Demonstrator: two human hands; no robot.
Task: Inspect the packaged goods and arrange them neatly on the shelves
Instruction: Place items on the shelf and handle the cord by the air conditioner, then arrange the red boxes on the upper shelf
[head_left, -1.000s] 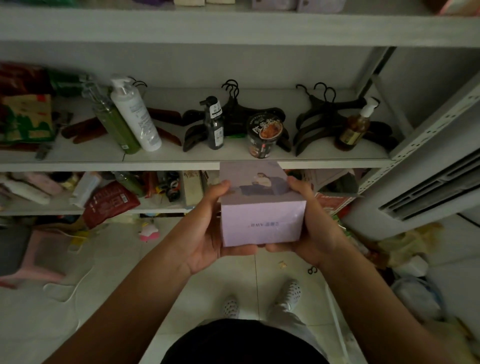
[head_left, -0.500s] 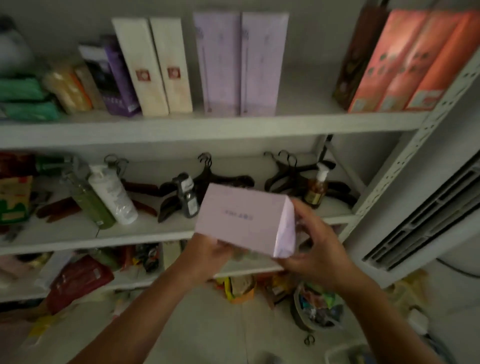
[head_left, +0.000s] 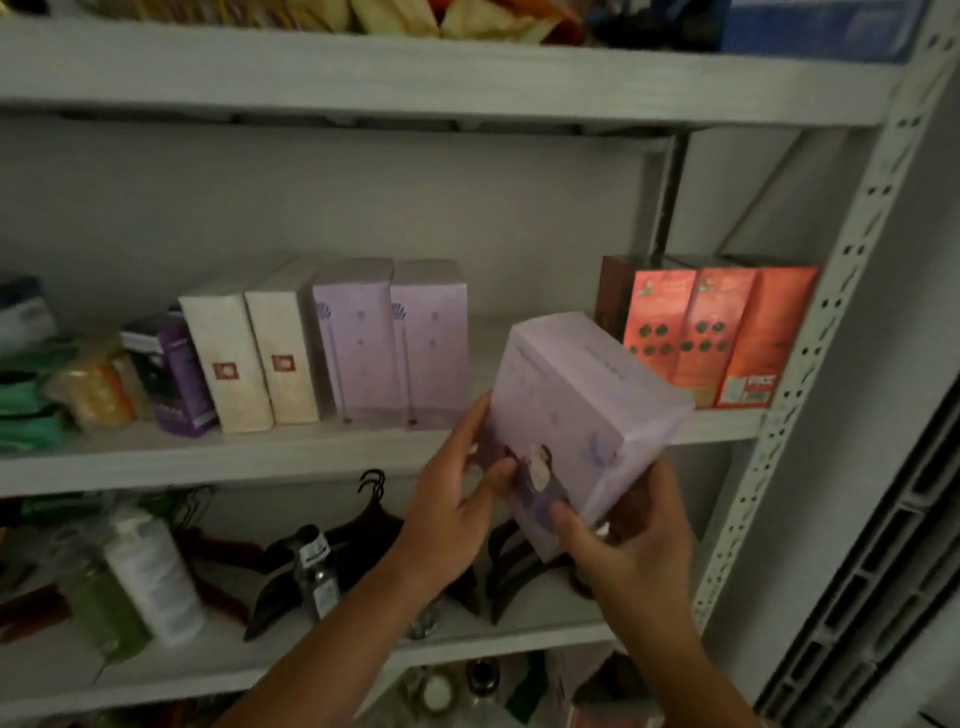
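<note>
Right now the lilac box (head_left: 582, 415) is in the air, tilted, just in front of the middle shelf (head_left: 260, 457) and not resting on it. Both hands have it. The left hand (head_left: 452, 514) pinches its near left edge with curled fingers (head_left: 470, 431) and thumb. The right hand (head_left: 628, 540) cups the lowest corner from underneath, thumb pressed on the printed face.

From where I sit, I judge the step to be the placing. The open stretch of shelf lies between the two upright lilac packs (head_left: 389, 338) and the orange cartons (head_left: 711, 332).

To do it well I would first bring the box upright, so its narrow face looks out like the pair's (it seems the same make, though blur keeps me from being sure). Then I would set its base flat on the board, slide it back until its front is level with the neighbours, and close it up against the right-hand lilac pack. The orange cartons stand near, so I would keep the far corner from nudging them.
</note>
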